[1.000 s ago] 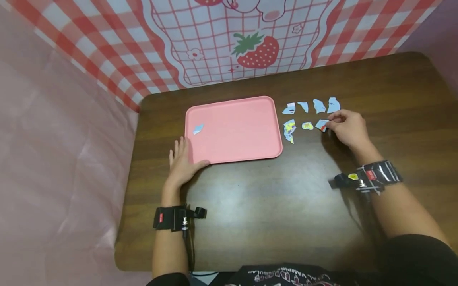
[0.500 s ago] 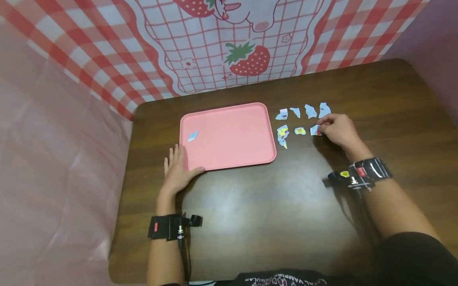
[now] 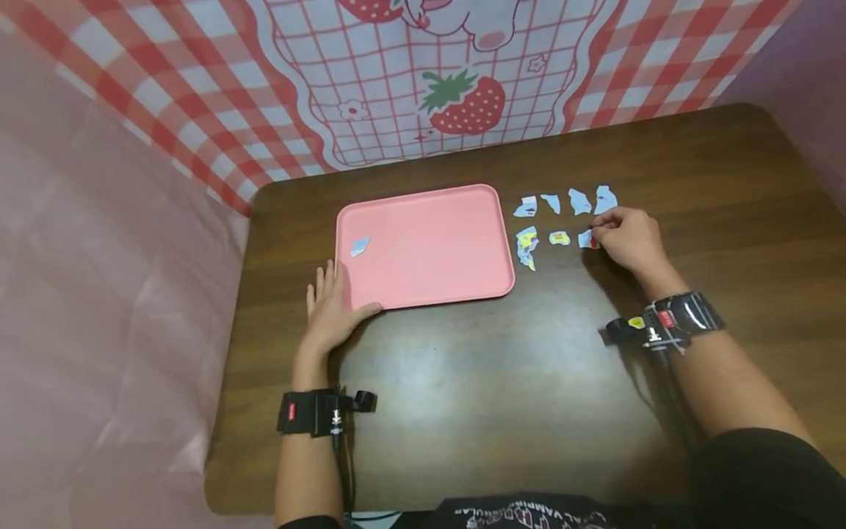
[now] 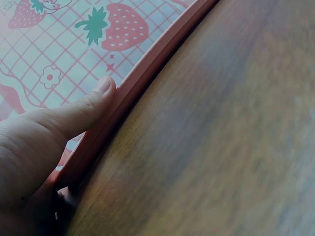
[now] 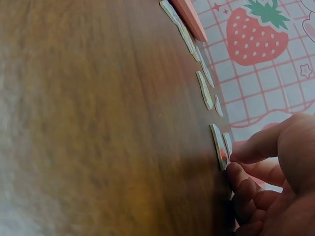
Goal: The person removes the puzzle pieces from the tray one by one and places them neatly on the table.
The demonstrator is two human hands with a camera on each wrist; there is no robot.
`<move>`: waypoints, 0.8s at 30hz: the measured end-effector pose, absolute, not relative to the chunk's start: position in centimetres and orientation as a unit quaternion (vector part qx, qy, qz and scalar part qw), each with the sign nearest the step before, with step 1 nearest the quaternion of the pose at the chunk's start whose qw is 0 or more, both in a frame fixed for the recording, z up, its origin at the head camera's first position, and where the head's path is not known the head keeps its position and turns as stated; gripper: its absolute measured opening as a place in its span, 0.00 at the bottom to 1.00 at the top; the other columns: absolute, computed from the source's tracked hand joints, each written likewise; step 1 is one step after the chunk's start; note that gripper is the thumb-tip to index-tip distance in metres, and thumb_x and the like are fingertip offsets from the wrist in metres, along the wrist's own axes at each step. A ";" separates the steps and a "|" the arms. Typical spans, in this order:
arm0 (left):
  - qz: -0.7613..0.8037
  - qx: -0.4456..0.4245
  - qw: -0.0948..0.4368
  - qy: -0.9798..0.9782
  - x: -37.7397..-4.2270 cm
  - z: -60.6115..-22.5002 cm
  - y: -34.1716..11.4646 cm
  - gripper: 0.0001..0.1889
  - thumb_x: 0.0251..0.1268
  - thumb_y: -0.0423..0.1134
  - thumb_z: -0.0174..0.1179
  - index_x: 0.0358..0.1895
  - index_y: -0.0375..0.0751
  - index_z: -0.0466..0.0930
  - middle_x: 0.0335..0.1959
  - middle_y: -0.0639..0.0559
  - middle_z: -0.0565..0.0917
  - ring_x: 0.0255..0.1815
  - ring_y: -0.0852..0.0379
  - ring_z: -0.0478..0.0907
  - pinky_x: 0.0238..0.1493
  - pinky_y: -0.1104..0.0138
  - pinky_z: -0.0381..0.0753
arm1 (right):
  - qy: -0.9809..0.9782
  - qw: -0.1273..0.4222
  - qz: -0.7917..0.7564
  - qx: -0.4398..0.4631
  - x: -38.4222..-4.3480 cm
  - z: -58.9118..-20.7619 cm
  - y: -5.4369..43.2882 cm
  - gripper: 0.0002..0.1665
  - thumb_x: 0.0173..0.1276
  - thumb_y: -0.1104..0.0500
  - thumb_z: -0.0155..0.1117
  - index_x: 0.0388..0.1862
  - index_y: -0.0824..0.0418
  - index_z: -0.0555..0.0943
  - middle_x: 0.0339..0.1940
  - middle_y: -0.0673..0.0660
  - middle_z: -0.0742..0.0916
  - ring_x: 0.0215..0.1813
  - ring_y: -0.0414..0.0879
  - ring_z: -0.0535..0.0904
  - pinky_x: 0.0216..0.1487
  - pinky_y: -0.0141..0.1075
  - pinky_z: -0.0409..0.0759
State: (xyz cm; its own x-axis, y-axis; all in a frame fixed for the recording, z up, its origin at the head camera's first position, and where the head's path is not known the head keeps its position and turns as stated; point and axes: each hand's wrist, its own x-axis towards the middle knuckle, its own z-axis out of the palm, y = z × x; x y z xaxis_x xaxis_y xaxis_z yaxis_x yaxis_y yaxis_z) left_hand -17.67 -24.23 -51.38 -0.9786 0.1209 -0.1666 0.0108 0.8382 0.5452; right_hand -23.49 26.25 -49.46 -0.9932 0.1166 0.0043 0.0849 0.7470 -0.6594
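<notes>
My right hand [image 3: 633,240] curls its fingers at the right edge of a light-blue card piece with a red patch [image 3: 586,239], pinching it by that edge. In the right wrist view, thumb and index fingertips meet right at this piece [image 5: 219,147], which lies low over the table. A pink tray [image 3: 429,250] stands left of the pieces. At its front left corner, my left hand [image 3: 330,307] lies spread, thumb along the front rim and fingers along the left side. One pale-blue piece [image 3: 360,246] lies inside the tray.
Several irregular card pieces lie in two rows right of the tray, including a yellow-and-blue one [image 3: 526,246], a small yellow one [image 3: 559,238] and a blue one [image 3: 605,199] just beyond my right hand. A strawberry-print cloth [image 3: 463,110] hangs behind the wooden table [image 3: 489,411].
The whole head view has shifted slightly. My right hand stays at the red-patched piece, which has turned a little and sits straighter. My left hand keeps its place on the tray.
</notes>
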 end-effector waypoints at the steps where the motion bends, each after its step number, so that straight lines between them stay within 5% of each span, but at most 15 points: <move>1: 0.283 0.036 0.098 0.953 -17.8 -51.4 -24.1 0.64 0.57 0.72 0.62 0.82 0.41 0.34 0.83 0.44 0.33 0.81 0.44 0.23 0.75 0.45 0.24 | -0.935 0.024 0.351 -0.056 -23.4 -49.4 26.4 0.13 0.68 0.59 0.60 0.41 0.68 0.85 0.36 0.66 0.86 0.40 0.55 0.77 0.39 0.43 0.69; 17: 0.277 0.034 0.104 0.955 -18.1 -51.5 -24.0 0.63 0.58 0.71 0.63 0.82 0.41 0.34 0.83 0.44 0.33 0.82 0.45 0.24 0.76 0.47 0.24 | -0.920 0.017 0.383 -0.079 -23.5 -48.9 25.7 0.16 0.69 0.56 0.61 0.44 0.69 0.85 0.24 0.43 0.81 0.37 0.48 0.74 0.37 0.38 0.67; 24: 0.277 0.028 0.097 0.956 -17.6 -51.3 -24.5 0.63 0.58 0.70 0.63 0.82 0.41 0.35 0.83 0.44 0.33 0.82 0.45 0.24 0.76 0.47 0.24 | -0.900 0.050 0.425 -0.081 -24.0 -48.3 23.4 0.15 0.69 0.57 0.61 0.44 0.68 0.86 0.21 0.36 0.78 0.28 0.34 0.72 0.30 0.28 0.71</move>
